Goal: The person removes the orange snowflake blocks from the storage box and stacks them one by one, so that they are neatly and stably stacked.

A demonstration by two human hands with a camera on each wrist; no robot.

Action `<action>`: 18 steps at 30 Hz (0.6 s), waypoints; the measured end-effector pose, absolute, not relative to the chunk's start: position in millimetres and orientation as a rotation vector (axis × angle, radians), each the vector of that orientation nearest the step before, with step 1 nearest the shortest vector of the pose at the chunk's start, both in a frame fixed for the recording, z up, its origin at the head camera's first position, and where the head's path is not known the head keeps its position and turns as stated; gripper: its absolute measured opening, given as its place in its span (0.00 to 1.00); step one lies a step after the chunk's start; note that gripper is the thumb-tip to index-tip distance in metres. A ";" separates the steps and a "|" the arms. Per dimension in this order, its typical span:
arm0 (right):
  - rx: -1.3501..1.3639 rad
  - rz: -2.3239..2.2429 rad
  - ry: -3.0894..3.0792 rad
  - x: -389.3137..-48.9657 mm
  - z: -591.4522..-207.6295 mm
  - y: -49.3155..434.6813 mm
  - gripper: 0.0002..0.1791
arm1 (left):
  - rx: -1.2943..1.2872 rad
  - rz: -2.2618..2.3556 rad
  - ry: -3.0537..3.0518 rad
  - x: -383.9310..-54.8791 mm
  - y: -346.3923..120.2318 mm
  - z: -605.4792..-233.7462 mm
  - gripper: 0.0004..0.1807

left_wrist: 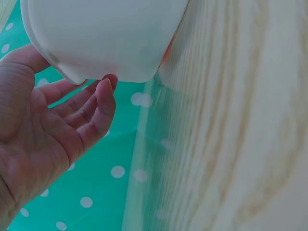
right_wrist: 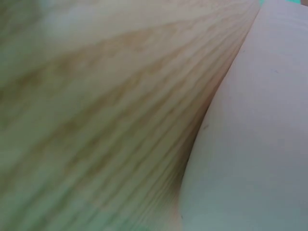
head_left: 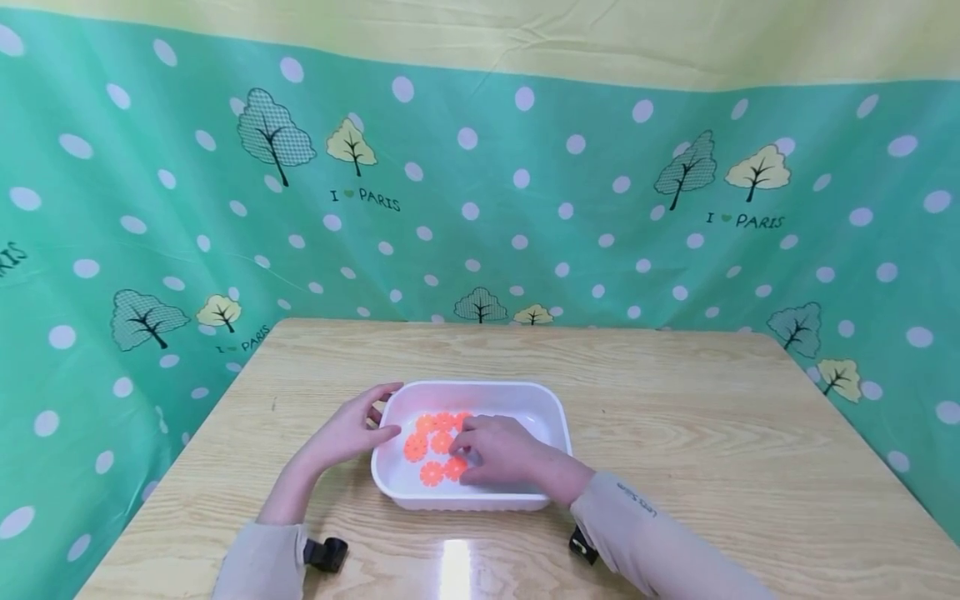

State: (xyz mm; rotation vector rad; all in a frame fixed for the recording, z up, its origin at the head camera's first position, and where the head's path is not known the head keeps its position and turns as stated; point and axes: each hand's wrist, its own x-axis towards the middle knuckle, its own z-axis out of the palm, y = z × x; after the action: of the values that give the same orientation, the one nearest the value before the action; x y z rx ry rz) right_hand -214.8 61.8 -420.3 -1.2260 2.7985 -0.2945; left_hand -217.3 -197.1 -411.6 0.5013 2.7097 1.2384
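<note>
Your left hand [head_left: 347, 427] holds the white tub [head_left: 480, 502] at one end, with the thumb over the rim and the other fingers bent at the corner, rather wide from the thumb. The tub stands on the table [head_left: 675, 400], to the right of these fingers. Your right hand [head_left: 498, 450] is inside the tub, its fingers bent and pointing to the orange flower-shaped pieces [head_left: 416, 447], which lie on the bottom under and beside your fingertips, mostly to their left. A gap shows between the thumb and the other fingers there, but I cannot tell if they already hold a piece, and the right wrist view does not show them. I judge that the step in hand is to take or to arrange these pieces; the next move calls for a light pinch on one piece, with the tub held steady
</note>
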 end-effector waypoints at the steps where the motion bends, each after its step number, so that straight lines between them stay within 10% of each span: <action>1: -1.240 -0.285 2.801 -215.3 -420.5 62.3 0.16 | 0.501 1.240 2.708 -217.6 -196.9 -411.6 0.34; 18: -1.218 -0.321 2.730 -215.8 -416.6 59.8 0.12 | 0.455 1.243 2.696 -217.8 -195.9 -413.0 0.34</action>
State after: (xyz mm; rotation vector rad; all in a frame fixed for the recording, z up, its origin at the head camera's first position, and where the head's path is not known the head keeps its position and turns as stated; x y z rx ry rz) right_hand -215.8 59.8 -416.6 -1.2183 2.7296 -0.3214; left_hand -217.8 -195.9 -413.0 0.4546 2.6958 1.2425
